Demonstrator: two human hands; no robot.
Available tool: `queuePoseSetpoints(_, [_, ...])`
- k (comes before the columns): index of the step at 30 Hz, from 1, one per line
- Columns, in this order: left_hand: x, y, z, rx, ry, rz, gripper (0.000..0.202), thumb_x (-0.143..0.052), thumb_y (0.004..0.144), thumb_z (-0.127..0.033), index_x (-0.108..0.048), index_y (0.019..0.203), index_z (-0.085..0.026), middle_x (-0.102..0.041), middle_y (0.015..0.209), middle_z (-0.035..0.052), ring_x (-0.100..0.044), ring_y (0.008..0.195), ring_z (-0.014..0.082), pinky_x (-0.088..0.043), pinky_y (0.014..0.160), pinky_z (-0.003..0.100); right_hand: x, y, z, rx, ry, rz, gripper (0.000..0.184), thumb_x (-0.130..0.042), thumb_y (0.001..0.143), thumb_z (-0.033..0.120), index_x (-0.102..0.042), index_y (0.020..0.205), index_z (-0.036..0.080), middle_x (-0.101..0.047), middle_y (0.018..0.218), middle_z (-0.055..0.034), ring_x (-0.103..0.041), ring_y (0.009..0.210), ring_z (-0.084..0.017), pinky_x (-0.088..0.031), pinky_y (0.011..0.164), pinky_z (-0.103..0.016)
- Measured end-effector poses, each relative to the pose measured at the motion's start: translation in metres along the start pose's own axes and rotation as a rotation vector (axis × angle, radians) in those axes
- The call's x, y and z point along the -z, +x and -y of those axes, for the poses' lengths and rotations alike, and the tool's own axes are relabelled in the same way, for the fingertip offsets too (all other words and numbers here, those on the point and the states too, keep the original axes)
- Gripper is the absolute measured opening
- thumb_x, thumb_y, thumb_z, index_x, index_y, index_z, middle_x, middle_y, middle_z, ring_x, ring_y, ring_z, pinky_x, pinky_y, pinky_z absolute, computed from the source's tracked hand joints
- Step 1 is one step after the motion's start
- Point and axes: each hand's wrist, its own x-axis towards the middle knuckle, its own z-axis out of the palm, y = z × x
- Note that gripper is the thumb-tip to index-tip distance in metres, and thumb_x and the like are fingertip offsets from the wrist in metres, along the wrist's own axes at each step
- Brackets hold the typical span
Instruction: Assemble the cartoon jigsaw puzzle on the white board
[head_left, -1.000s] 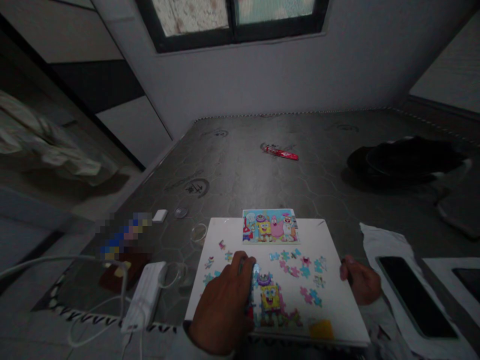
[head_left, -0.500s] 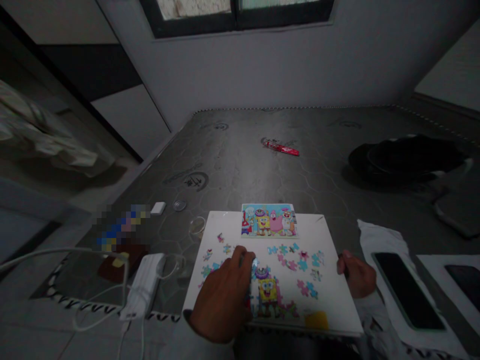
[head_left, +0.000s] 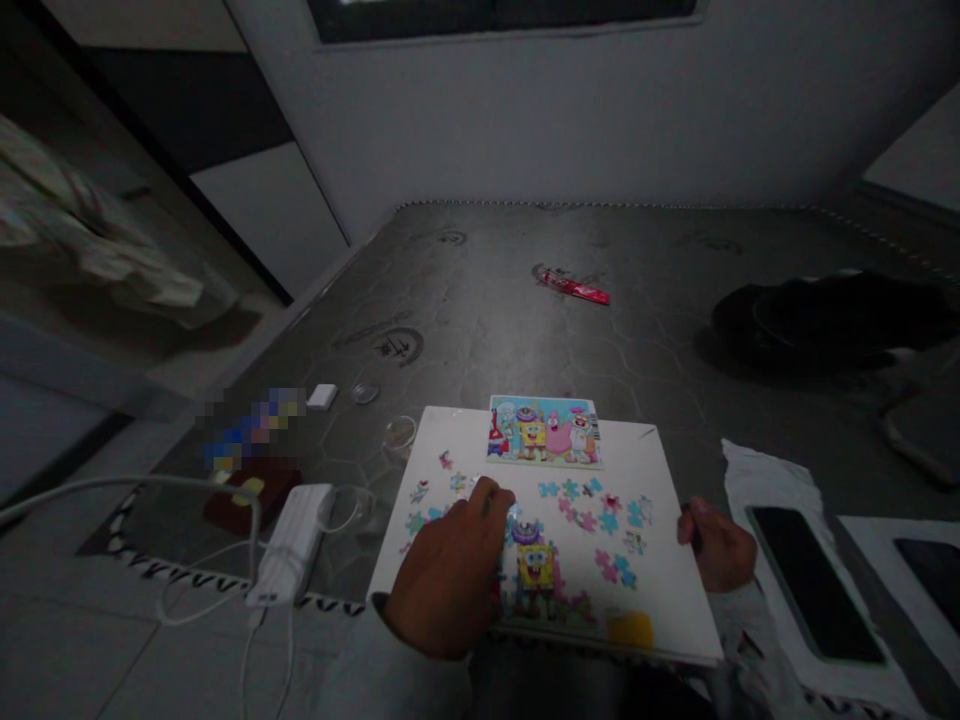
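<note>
A white board [head_left: 675,610] lies low in front of me, scattered with loose jigsaw pieces [head_left: 609,522]. My left hand [head_left: 448,572] rests over its left half. Thumb and fingers are closed at a small bluish puzzle piece [head_left: 514,511], beside the upper left of the partly joined puzzle [head_left: 535,570], which shows a yellow square cartoon figure. The hand hides some pieces on the left. My right hand [head_left: 718,547] is closed at the board's right edge, fingers curled round it. A picture card [head_left: 545,433] with the full cartoon scene lies at the board's far edge.
A yellow patch [head_left: 630,630] is at the board's near edge. Right of it lies a phone [head_left: 816,585] on white paper. Leftward are a white power bank [head_left: 291,545] with cables, a brown box [head_left: 255,497] and a clear round lid [head_left: 400,433]. A red item [head_left: 574,287] lies farther back.
The view has tilted slightly downward. My left fingertips have shifted slightly, still at the puzzle's upper left. My right hand stays at the board's edge.
</note>
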Motion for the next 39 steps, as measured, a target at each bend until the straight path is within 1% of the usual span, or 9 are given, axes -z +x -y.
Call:
queuePoseSetpoints(3, [-0.0008, -0.0007, 0.0005, -0.024, -0.004, -0.002, 0.078, -0.061, 0.071, -0.005, -0.036, 0.142, -0.025, -0.040, 0.150, 0.0071, -0.061, 0.115, 0.0256, -0.057, 0.090, 0.043, -0.0005, -0.0017, 0.0017, -0.014, -0.006, -0.012, 0.057, -0.061, 0.088, 0.056, -0.049, 0.048, 0.018, -0.047, 0.049, 0.0000, -0.040, 0.045, -0.009, -0.028, 0.047, -0.027])
queuePoseSetpoints(6, [-0.0013, -0.0010, 0.0010, -0.048, -0.009, -0.016, 0.075, -0.059, 0.073, -0.006, -0.036, 0.142, -0.025, -0.040, 0.150, 0.0068, -0.060, 0.116, 0.0253, -0.056, 0.091, 0.044, -0.0003, -0.0025, 0.0027, -0.012, -0.012, -0.015, 0.056, -0.062, 0.088, 0.057, -0.049, 0.049, 0.018, -0.046, 0.047, 0.0005, -0.039, 0.043, -0.009, -0.026, 0.046, -0.027])
queuePoseSetpoints(10, [0.0002, -0.0013, 0.0007, -0.045, -0.004, -0.017, 0.073, -0.059, 0.073, -0.006, -0.037, 0.140, -0.025, -0.042, 0.148, 0.0065, -0.062, 0.112, 0.0250, -0.057, 0.088, 0.044, 0.0005, -0.0021, 0.0018, -0.016, -0.018, -0.024, 0.055, -0.062, 0.087, 0.057, -0.049, 0.049, 0.019, -0.044, 0.046, 0.0004, -0.039, 0.044, -0.009, -0.023, 0.044, -0.028])
queuePoseSetpoints(15, [0.0025, -0.0011, -0.0010, -0.028, -0.010, -0.025, 0.072, -0.062, 0.070, -0.007, -0.040, 0.137, -0.025, -0.044, 0.144, 0.0063, -0.063, 0.108, 0.0249, -0.058, 0.084, 0.043, 0.0018, -0.0008, 0.0001, -0.010, -0.030, -0.026, 0.056, -0.064, 0.085, 0.059, -0.050, 0.048, 0.019, -0.047, 0.049, -0.0006, -0.041, 0.046, -0.010, -0.027, 0.047, -0.028])
queuePoseSetpoints(19, [0.0036, -0.0009, -0.0027, -0.035, -0.012, -0.033, 0.070, -0.060, 0.072, -0.006, -0.042, 0.135, -0.026, -0.045, 0.142, 0.0063, -0.064, 0.104, 0.0239, -0.058, 0.082, 0.042, 0.0028, -0.0001, 0.0001, 0.002, -0.052, -0.028, 0.058, -0.063, 0.085, 0.061, -0.051, 0.048, 0.019, -0.049, 0.051, -0.0018, -0.042, 0.046, -0.011, -0.026, 0.048, -0.030])
queuePoseSetpoints(23, [0.0033, 0.0000, -0.0020, -0.035, -0.008, -0.039, 0.071, -0.059, 0.072, -0.005, -0.041, 0.137, -0.026, -0.045, 0.143, 0.0060, -0.064, 0.105, 0.0243, -0.058, 0.083, 0.043, 0.0027, -0.0003, 0.0006, 0.007, -0.055, -0.023, 0.058, -0.063, 0.085, 0.062, -0.050, 0.048, 0.018, -0.048, 0.050, -0.0006, -0.040, 0.045, -0.009, -0.026, 0.048, -0.029])
queuePoseSetpoints(27, [0.0008, 0.0001, 0.0003, -0.043, -0.017, -0.056, 0.074, -0.061, 0.070, -0.005, -0.041, 0.137, -0.026, -0.046, 0.143, 0.0050, -0.063, 0.105, 0.0240, -0.058, 0.084, 0.043, 0.0026, -0.0010, 0.0008, 0.008, -0.060, -0.022, 0.058, -0.063, 0.085, 0.061, -0.050, 0.048, 0.018, -0.047, 0.049, 0.0002, -0.041, 0.047, -0.009, -0.028, 0.049, -0.028])
queuePoseSetpoints(33, [0.0037, -0.0024, -0.0019, -0.029, -0.006, -0.034, 0.073, -0.060, 0.071, -0.004, -0.041, 0.138, -0.027, -0.046, 0.144, 0.0046, -0.063, 0.107, 0.0245, -0.057, 0.085, 0.043, 0.0033, -0.0013, -0.0004, -0.019, -0.046, -0.008, 0.055, -0.061, 0.088, 0.058, -0.049, 0.050, 0.019, -0.045, 0.047, 0.0000, -0.039, 0.043, -0.010, -0.025, 0.045, -0.029])
queuePoseSetpoints(39, [0.0069, -0.0022, -0.0019, -0.019, -0.009, -0.037, 0.070, -0.057, 0.073, -0.004, -0.042, 0.137, -0.028, -0.046, 0.142, 0.0051, -0.062, 0.111, 0.0256, -0.057, 0.085, 0.044, 0.0026, -0.0012, 0.0034, -0.024, -0.049, -0.007, 0.057, -0.062, 0.085, 0.063, -0.050, 0.049, 0.019, -0.046, 0.047, -0.0006, -0.039, 0.043, -0.010, -0.025, 0.045, -0.028])
